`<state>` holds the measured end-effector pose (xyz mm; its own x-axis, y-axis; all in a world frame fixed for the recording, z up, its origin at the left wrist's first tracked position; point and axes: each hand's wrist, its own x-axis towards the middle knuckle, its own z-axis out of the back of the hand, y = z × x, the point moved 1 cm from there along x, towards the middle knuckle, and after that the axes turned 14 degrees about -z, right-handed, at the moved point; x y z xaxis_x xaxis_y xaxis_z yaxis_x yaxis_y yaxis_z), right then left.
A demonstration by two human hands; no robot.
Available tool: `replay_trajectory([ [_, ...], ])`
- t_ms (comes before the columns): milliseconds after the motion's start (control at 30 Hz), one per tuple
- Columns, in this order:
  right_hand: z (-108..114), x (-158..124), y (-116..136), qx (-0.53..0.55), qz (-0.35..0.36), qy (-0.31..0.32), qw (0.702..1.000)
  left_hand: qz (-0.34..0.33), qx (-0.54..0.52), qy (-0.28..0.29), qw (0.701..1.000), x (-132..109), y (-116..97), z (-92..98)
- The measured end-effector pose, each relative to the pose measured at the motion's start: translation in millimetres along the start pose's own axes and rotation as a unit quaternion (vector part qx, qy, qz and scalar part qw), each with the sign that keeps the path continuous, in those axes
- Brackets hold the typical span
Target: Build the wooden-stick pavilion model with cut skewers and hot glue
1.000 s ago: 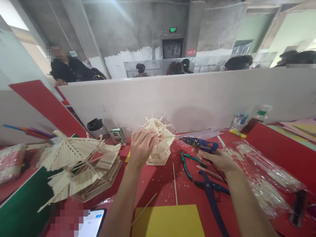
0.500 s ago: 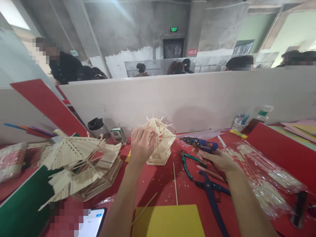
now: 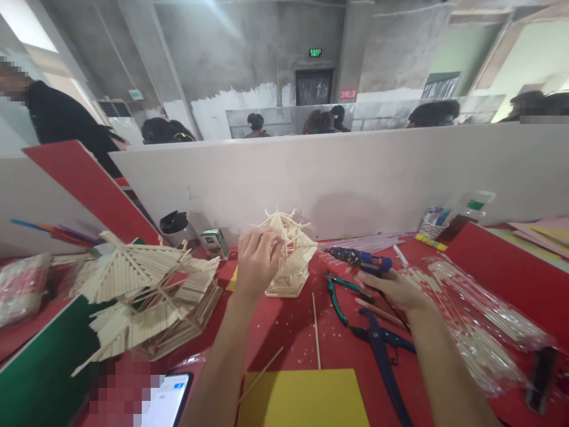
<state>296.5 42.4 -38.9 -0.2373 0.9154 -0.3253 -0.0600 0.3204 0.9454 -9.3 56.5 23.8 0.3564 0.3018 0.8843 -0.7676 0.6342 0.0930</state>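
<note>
A small pavilion model (image 3: 291, 277) built of thin wooden sticks stands upright on the red tabletop. My left hand (image 3: 258, 256) is closed at the left side of its upper roof, and its fingertips are partly hidden. From the right, my right hand (image 3: 386, 289) grips a blue glue gun (image 3: 361, 259), its tip at the right edge of the model's roof. A dark cord hangs beneath that hand. Green-handled pliers (image 3: 336, 301) and dark blue cutters (image 3: 377, 341) lie below it.
At left sits a larger stick pavilion (image 3: 153, 302); a phone (image 3: 171, 397) lies in front. Yellow board (image 3: 304, 397) and loose sticks (image 3: 316, 332) lie centrally. Bagged sticks (image 3: 480, 308) are at right. A white partition (image 3: 377, 178) stands behind, with people beyond.
A person in dark clothing beyond the partition has moved left and leaned lower. My hands, the glue gun and the model hold nearly the same places; the view has shifted slightly.
</note>
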Motion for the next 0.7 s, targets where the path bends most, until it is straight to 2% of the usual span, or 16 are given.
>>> replay_trajectory([
  [367, 1.7, 2.3, -4.3, 0.008, -0.025, -0.019, 0.999, -0.007, 0.003, 0.002, 1.000, -0.9, 1.6, -2.2],
  [700, -1.2, -1.1, -2.0, 0.008, -0.018, -0.026, 0.999, -0.004, -0.027, -0.002, 1.000, -1.0, 1.5, -1.6],
])
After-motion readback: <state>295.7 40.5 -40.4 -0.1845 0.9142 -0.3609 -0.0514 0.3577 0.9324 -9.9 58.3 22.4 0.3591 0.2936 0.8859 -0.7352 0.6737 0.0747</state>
